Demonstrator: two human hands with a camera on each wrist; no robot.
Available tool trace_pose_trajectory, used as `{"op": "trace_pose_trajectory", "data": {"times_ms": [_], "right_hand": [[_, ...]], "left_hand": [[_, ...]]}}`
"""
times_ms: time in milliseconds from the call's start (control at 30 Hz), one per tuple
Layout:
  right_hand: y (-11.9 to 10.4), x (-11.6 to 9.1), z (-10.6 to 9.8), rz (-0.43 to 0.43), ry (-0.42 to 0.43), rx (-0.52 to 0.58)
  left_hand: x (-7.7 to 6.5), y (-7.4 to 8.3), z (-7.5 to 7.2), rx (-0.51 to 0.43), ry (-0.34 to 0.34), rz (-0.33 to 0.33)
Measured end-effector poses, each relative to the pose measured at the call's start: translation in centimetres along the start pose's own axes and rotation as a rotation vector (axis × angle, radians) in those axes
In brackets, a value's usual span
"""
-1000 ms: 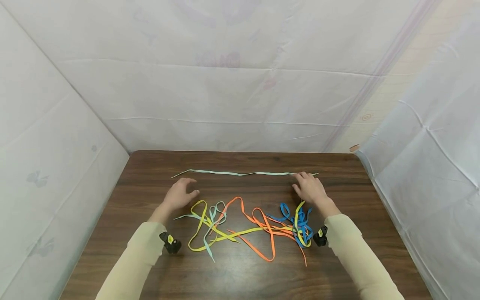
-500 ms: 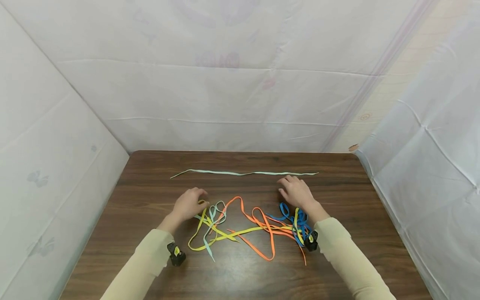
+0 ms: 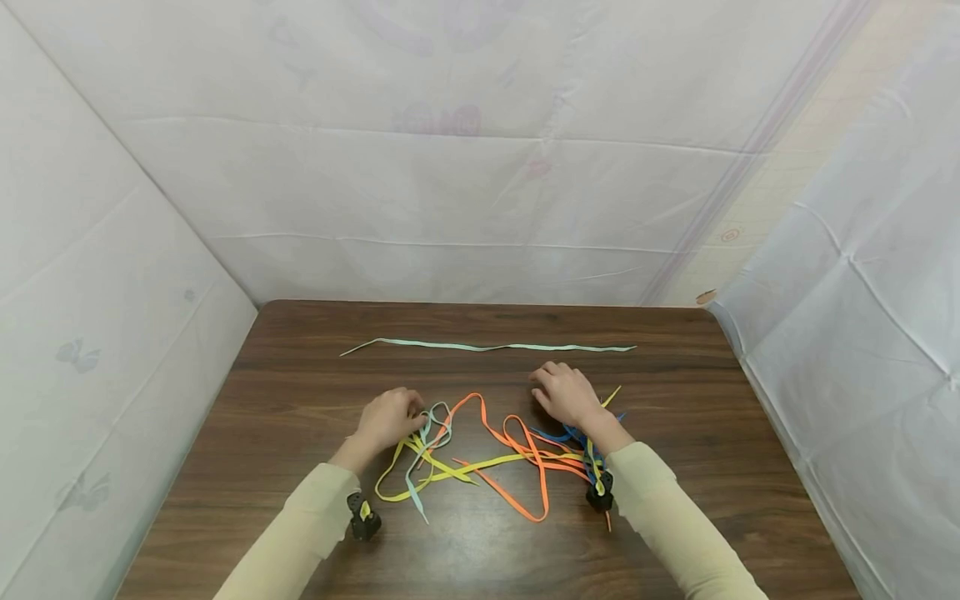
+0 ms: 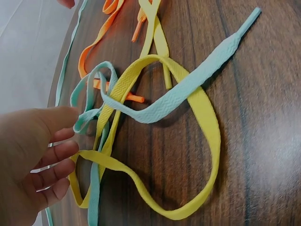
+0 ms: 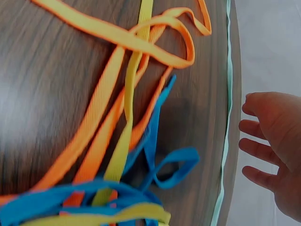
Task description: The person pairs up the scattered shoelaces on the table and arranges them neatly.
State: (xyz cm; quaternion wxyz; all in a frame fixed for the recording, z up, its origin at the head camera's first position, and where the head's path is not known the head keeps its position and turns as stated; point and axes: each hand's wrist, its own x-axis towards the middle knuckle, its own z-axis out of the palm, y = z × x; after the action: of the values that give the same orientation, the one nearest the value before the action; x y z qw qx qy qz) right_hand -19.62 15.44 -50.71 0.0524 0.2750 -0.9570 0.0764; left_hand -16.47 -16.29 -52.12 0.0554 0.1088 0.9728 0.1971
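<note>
In the head view, my left hand (image 3: pixel 390 417) is at the left end of a loose tangle of flat shoelaces. In the left wrist view its thumb tip is right at a loop of a mint shoelace (image 4: pixel 162 106), and its loosely bent fingers are beside a yellow shoelace (image 4: pixel 214 141). My right hand (image 3: pixel 566 396) is above the table behind the right part of the tangle, fingers relaxed and holding nothing. Near it are a bunched blue shoelace (image 5: pixel 178 174) and a looped orange shoelace (image 5: pixel 103 89). My right forearm partly hides the blue lace in the head view.
A second mint shoelace (image 3: pixel 450 345) lies stretched nearly straight along the far side of the brown wooden table (image 3: pixel 300 533). White sheeting (image 3: pixel 450 208) stands behind the table and at both sides. A small black camera is strapped at each wrist.
My right hand has come away from the straight mint lace, moving left and nearer. My left hand has moved right, to the mint loop. The laces lie almost as before.
</note>
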Motion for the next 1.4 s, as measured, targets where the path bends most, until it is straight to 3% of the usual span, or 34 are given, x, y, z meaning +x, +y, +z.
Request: {"op": "trace_pose_trajectory", "data": {"times_ms": [300, 633, 1100, 1400], "right_hand": [[-2.1, 0.6, 0.8, -0.039, -0.020, 0.016], [-4.2, 1.6, 1.5, -0.058, -0.029, 0.039], [-7.0, 3.2, 2.4, -0.104, -0.005, 0.044], [-8.7, 4.2, 3.1, -0.120, -0.059, 0.039]], "left_hand": [[-0.1, -0.1, 0.5, -0.011, -0.007, -0.045], [-0.2, -0.4, 1.1, -0.023, 0.049, -0.056], [-1.1, 0.0, 0.5, -0.105, 0.090, -0.072], [-1.7, -0.3, 0.5, -0.130, 0.088, -0.098]]}}
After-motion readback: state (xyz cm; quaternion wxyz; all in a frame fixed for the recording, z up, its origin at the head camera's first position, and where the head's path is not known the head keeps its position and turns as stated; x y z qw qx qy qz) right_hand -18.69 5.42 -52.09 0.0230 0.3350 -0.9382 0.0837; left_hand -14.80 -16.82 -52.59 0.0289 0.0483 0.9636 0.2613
